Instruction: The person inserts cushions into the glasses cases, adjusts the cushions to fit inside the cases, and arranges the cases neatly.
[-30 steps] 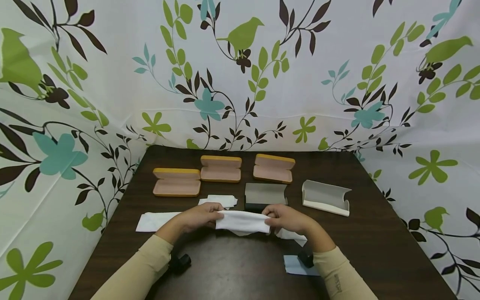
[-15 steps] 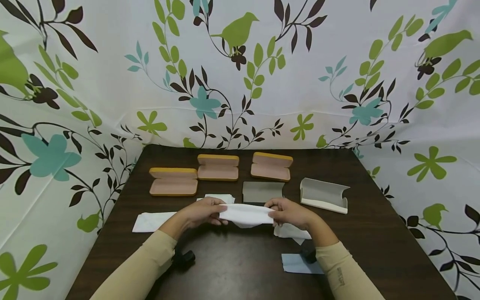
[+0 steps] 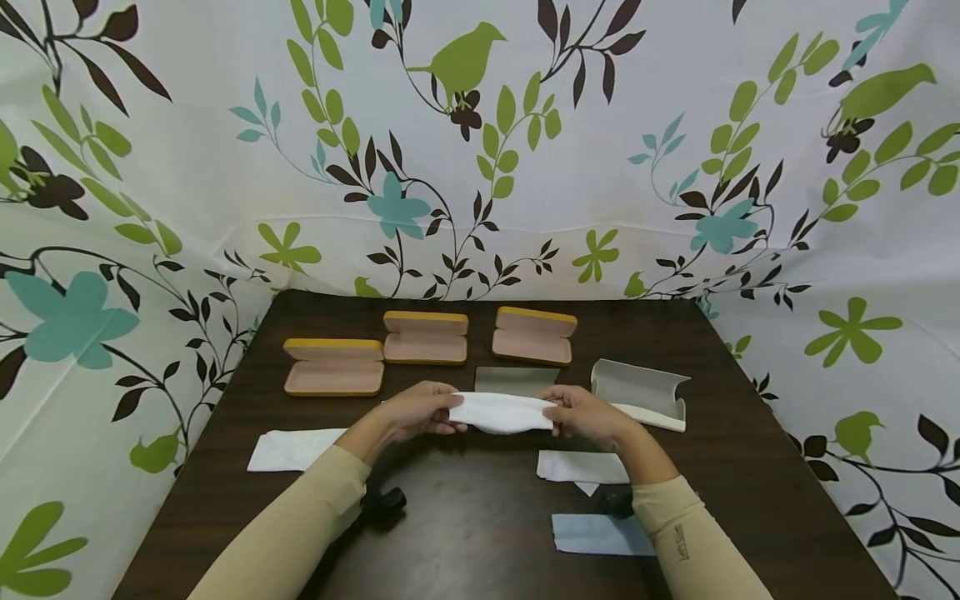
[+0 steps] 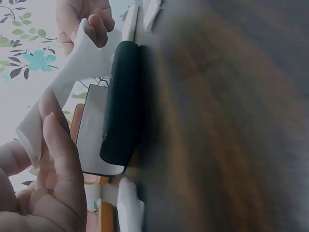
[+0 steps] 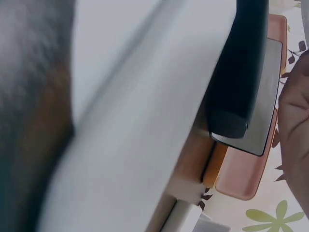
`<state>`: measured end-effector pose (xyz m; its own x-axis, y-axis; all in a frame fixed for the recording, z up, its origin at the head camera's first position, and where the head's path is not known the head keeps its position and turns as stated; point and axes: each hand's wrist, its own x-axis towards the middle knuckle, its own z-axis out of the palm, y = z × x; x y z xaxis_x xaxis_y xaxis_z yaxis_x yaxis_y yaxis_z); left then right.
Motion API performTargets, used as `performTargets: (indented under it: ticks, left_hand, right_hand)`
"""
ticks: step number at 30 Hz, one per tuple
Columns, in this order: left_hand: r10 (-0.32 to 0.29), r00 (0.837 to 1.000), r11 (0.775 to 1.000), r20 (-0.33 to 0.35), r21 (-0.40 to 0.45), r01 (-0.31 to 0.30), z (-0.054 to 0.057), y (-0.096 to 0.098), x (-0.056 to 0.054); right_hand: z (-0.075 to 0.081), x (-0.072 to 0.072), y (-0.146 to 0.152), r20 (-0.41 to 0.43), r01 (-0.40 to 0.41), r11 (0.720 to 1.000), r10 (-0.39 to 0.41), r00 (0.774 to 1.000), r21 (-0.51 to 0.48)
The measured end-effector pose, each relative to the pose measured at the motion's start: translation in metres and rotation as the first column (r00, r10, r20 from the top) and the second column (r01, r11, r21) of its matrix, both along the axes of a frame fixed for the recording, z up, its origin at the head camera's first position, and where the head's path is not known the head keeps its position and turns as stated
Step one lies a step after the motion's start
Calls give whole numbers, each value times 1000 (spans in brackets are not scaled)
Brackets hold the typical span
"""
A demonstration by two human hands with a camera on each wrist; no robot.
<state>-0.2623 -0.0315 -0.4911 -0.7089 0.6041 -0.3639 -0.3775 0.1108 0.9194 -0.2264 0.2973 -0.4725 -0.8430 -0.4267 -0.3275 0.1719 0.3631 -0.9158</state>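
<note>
Both hands hold a folded white cloth (image 3: 502,412) stretched between them. My left hand (image 3: 422,411) pinches its left end between thumb and fingers. The right hand (image 3: 588,414) grips the other end the same way. In the left wrist view the cloth (image 4: 72,82) hangs in a loose fold, raised above the table. Just beyond it stands an open dark eyeglass case (image 3: 516,381) with a grey lining, its front covered by the cloth in the head view. The left wrist view shows that case's rounded dark side (image 4: 123,101).
Orange open eyeglass cases (image 3: 334,379) (image 3: 426,347) (image 3: 532,344) line the table's back. An open white case (image 3: 637,396) stands at right. Folded white cloths (image 3: 294,450) (image 3: 577,465) lie left and right, with a blue cloth (image 3: 600,535) nearer. A dark object (image 3: 385,504) sits by my left wrist.
Both hands have carried the white cloth forward, closer to the dark case. The folded cloth at right is now uncovered, and the small cloth behind my left hand has become almost hidden.
</note>
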Motion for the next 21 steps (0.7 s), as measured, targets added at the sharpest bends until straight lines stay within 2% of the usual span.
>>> performTargets:
  ticks: [4, 8, 15, 18, 21]
  left_hand:
    - [25, 1000, 1000, 1, -16, -25, 6, 11, -9]
    - [63, 998, 995, -7, -76, -63, 7, 22, -20]
    - [109, 991, 977, -78, -176, -122, 7, 32, -35]
    - [133, 987, 972, -85, -184, -147, 7, 36, -41]
    - [173, 981, 969, -85, -162, -185, 6, 41, -46]
  right_hand:
    - [2, -8, 5, 0, 52, 999, -52, 999, -11]
    - [4, -17, 10, -1, 99, 995, -99, 995, -11]
    - [6, -35, 12, 14, 171, 985, -171, 985, 18]
    - [4, -42, 14, 13, 167, 986, -167, 986, 23]
    - [3, -46, 17, -22, 173, 985, -172, 985, 25]
